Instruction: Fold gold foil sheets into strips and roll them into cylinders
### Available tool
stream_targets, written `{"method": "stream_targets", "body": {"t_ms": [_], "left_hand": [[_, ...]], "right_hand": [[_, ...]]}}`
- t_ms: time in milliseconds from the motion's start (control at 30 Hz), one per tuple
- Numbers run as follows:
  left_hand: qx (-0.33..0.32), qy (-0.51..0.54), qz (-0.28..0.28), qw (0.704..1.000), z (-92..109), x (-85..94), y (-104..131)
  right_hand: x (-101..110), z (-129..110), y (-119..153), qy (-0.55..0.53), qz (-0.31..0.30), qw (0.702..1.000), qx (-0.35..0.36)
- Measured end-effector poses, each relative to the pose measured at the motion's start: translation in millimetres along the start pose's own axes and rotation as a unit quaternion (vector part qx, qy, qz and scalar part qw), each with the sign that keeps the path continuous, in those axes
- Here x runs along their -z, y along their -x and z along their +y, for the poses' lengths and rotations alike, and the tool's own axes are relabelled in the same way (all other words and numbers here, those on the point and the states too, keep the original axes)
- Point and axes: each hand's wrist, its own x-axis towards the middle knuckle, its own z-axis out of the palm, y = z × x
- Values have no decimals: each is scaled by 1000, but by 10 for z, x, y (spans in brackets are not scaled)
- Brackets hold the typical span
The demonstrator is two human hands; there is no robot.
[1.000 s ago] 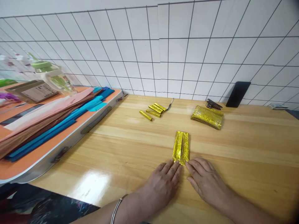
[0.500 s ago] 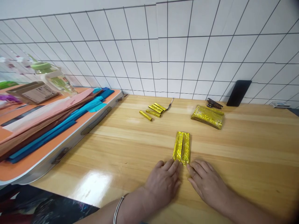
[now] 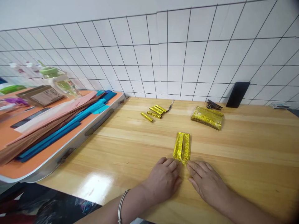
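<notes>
A sheet of gold foil paper lies on the wooden table, its two long sides folded inward so that a narrow gap runs down the middle. At its near left corner, the fingertips of my left hand are curled and press on the edge. My right hand holds the near right corner, fingers bent together. Both thumbs are near the table, and the exact grip under the fingers is partly hidden. Farther back lie several narrow rolled gold foil strips and, to the right, a stack of gold foil paper.
Behind the stack are a black clip and a dark phone leaning on the tiled wall. A pen lies by the strips. At left, an orange-topped folding table carries coloured paper, a carton and a bottle.
The view has shifted slightly. Both hands stay at the near end of the gold foil paper, with only slight finger movement; the paper's near edge looks a little flatter.
</notes>
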Motion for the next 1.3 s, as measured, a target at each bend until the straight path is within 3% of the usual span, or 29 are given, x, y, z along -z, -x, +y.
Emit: {"method": "stream_targets", "body": {"t_ms": [400, 500, 567, 667, 833, 933, 1000, 1133, 1300], "left_hand": [[-19, 47, 21, 998, -110, 3, 5], [-22, 73, 35, 997, -176, 30, -48], [-19, 86, 36, 996, -202, 27, -100], [-23, 80, 54, 995, -223, -27, -160], [-65, 77, 59, 993, -365, -118, -196], [-87, 112, 45, 989, -534, -111, -257], [-82, 128, 43, 987, -643, -99, -329], [-80, 121, 54, 988, -820, -94, -505], [-85, 92, 73, 989, -1025, -69, -721]], "right_hand": [[146, -53, 16, -68, -14, 998, -2], [267, -113, -17, -129, -44, 990, 45], [349, -149, -50, -183, -58, 974, 117], [416, -92, -75, -237, -17, 955, 179], [307, 416, -43, -185, 100, 977, 40], [167, 741, -28, -165, 90, 981, -56], [87, 867, -23, -170, 68, 979, -84], [34, 892, -26, -194, 29, 977, -86], [150, 642, -68, -232, -8, 970, -72]]}}
